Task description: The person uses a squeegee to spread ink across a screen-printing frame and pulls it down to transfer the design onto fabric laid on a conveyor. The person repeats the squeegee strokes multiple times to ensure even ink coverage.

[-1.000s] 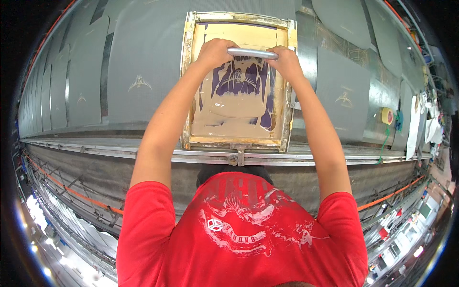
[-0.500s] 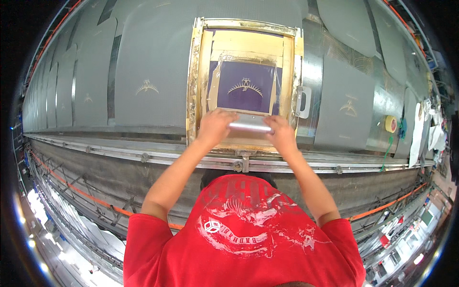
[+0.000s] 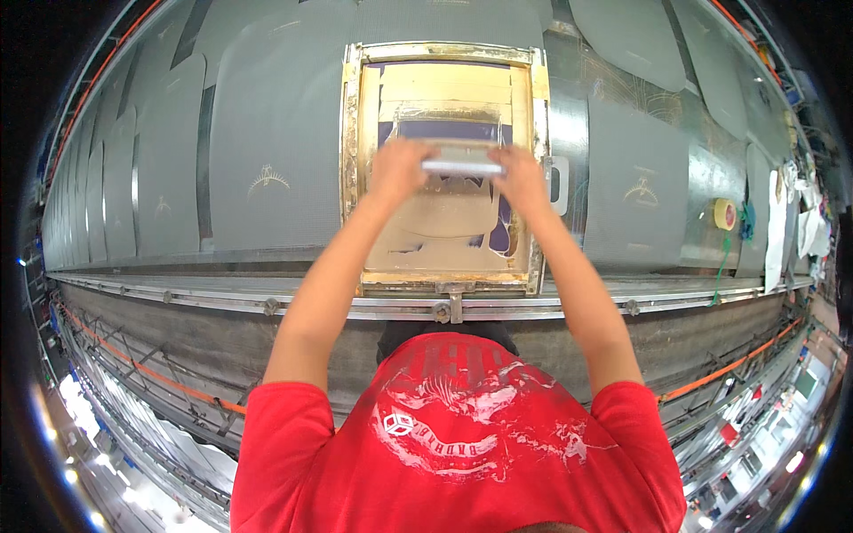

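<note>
A metal squeegee (image 3: 462, 165) lies across the upper middle of a screen-printing frame (image 3: 355, 107) with yellow-taped mesh and a purple stencil area (image 3: 500, 233). My left hand (image 3: 402, 169) is closed on the squeegee's left end and my right hand (image 3: 519, 178) on its right end, both slightly blurred. Beige ink (image 3: 440, 222) coats the mesh below the bar and covers part of the purple. At the frame's right side is a white handle (image 3: 557, 184).
Grey sheet pieces (image 3: 249, 107) with small pale printed motifs line the long table on both sides. A yellow tape roll (image 3: 721, 214) and white scraps (image 3: 775, 231) lie at the right. A metal rail (image 3: 222, 298) with clamps runs along the near edge.
Half a second ago both hands and the squeegee were near the frame's lower end; now they are higher up, with ink spread below them. A second ago they were higher still.
</note>
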`<state>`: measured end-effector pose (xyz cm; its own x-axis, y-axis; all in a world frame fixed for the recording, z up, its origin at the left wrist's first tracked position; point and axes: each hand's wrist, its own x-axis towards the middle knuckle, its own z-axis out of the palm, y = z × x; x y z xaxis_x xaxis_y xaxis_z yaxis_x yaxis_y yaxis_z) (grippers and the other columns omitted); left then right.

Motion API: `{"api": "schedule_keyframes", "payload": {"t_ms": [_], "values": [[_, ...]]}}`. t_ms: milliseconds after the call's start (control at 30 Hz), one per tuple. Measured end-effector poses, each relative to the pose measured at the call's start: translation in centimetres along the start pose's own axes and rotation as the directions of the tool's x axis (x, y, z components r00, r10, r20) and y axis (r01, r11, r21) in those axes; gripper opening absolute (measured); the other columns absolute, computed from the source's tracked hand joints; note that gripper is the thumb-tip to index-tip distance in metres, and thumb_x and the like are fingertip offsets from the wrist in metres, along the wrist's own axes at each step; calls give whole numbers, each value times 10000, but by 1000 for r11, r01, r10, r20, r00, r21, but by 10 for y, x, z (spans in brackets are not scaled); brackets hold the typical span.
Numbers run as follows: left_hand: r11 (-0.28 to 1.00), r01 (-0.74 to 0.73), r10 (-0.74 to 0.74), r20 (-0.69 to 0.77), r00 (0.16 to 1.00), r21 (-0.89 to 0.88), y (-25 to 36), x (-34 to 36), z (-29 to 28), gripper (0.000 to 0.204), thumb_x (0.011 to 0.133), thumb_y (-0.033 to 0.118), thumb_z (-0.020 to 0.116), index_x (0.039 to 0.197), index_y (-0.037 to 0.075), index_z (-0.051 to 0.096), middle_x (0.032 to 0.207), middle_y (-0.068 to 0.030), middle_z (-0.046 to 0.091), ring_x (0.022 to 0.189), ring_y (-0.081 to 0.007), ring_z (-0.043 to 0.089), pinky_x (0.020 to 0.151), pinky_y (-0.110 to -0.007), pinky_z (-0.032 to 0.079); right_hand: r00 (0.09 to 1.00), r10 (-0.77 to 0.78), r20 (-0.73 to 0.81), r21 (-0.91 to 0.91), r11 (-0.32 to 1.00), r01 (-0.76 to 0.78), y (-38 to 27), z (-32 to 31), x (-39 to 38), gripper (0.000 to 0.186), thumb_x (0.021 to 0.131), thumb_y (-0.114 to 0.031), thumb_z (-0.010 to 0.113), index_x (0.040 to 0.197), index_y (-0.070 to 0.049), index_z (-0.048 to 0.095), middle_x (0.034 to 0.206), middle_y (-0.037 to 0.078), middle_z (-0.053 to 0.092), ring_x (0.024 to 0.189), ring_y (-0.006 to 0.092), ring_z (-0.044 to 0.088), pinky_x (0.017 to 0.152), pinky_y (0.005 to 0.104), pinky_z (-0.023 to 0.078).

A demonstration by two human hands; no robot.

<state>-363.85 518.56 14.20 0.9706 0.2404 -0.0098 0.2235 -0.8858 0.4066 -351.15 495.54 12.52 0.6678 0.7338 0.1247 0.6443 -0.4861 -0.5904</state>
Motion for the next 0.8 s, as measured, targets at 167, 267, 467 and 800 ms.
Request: {"api": "schedule_keyframes", "payload": {"t_ms": [167,267,467,800], "values": [[996,-21,20,-15,1000,-92,29,-108,13,393,712,61,738,1080,196,754,1098,16,734,1006,-223,643,880,-398,507,989,64,132,90,993,-76,-41,-3,-98,511,629,-29,813,1129,-30,708,1156,137,658,1132,354,599,1001,428,495],[990,-61,52,-75,996,-124,39,-136,17,386,712,51,720,1075,181,737,1111,24,730,1017,-218,642,885,-398,490,982,-11,186,205,978,-28,-47,-17,-117,515,693,-142,849,1172,-27,698,1201,137,651,1140,337,609,1018,396,484],[990,-117,105,-135,985,-84,51,-142,15,422,690,24,704,1081,181,725,1123,29,698,1061,-215,616,883,-397,482,791,412,-453,132,908,-398,77,-36,-56,337,916,-324,737,1177,-113,703,1012,113,670,857,183,596,819,354,494],[994,-91,79,-168,983,-65,29,-173,-4,571,657,61,749,1201,230,712,1237,36,670,1134,-212,593,917,-396,491,790,482,-379,398,855,-331,29,-25,1,250,998,-303,629,1104,-90,705,691,17,580,637,105,467,604,308,410]]}}
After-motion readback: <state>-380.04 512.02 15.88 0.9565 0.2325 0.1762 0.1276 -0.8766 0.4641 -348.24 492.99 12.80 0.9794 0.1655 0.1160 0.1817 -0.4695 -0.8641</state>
